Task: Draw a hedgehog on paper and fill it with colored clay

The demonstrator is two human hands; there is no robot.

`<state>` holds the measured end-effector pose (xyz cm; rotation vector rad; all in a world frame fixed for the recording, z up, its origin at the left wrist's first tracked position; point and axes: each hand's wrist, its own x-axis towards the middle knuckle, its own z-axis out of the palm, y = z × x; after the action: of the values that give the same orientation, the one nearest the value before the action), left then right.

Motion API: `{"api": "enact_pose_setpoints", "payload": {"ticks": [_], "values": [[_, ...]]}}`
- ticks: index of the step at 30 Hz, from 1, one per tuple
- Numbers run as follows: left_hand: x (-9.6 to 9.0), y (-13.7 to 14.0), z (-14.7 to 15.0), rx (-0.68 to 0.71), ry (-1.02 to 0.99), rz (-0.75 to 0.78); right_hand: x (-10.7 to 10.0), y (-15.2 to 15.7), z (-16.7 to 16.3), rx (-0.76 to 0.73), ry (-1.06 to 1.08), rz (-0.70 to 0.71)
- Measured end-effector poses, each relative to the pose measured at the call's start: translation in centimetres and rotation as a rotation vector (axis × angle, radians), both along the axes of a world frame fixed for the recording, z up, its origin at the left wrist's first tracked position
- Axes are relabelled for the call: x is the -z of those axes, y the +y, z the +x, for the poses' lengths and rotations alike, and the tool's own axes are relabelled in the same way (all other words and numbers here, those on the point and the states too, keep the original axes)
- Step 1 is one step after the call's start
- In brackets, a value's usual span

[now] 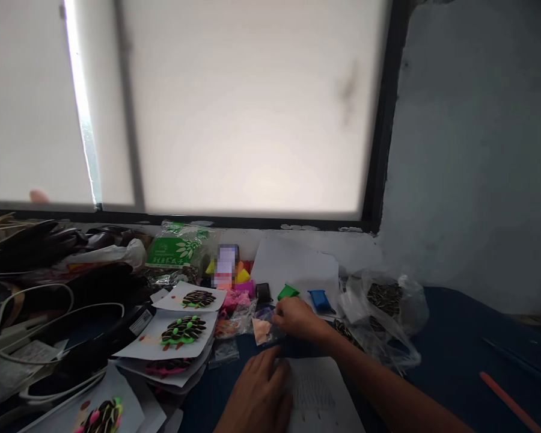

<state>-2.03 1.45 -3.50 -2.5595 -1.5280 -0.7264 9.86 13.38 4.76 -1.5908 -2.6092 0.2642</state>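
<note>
Seed-and-clay pictures on white sheets (180,337): four look finished, stacked at worktop (455,355) left. Blank sheet (318,394) under left hand (259,394), resting flat, open. Clear bag (388,304) right holds striped seeds. Right hand (297,319) pinches a small clay packet (262,329) among coloured clay pieces (238,282).

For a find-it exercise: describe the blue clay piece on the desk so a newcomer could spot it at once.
Start at the big frosted window and drop to the white paper below its right half. The blue clay lies on that paper's lower edge, just right of the right hand. The piece beside it is green; this one is blue.
</note>
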Motion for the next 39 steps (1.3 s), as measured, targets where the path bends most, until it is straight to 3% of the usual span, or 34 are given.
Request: {"api": "enact_pose_setpoints", "payload": {"ticks": [13,20,25,30,39], "values": [[0.5,0.2,-0.2,0.008,0.019,-0.024,-1.6,0.8,4.0,0.008,0.041,-0.091],[0.0,0.6,-0.5,0.073,0.055,0.021,-1.1,1.0,2.1,-0.028,0.179,-0.126],[1.6,1.7,-0.6,0.019,0.094,0.107,-0.4,0.3,0.9,-0.071,0.224,-0.18],[1.9,1.2,-0.2,-0.182,0.089,-0.019,-0.3,0.6,1.4,-0.008,0.199,-0.065],[-0.2,0.6,0.6,-0.205,0.096,-0.168,0.7,1.5,3.5,0.118,0.053,0.198]]}}
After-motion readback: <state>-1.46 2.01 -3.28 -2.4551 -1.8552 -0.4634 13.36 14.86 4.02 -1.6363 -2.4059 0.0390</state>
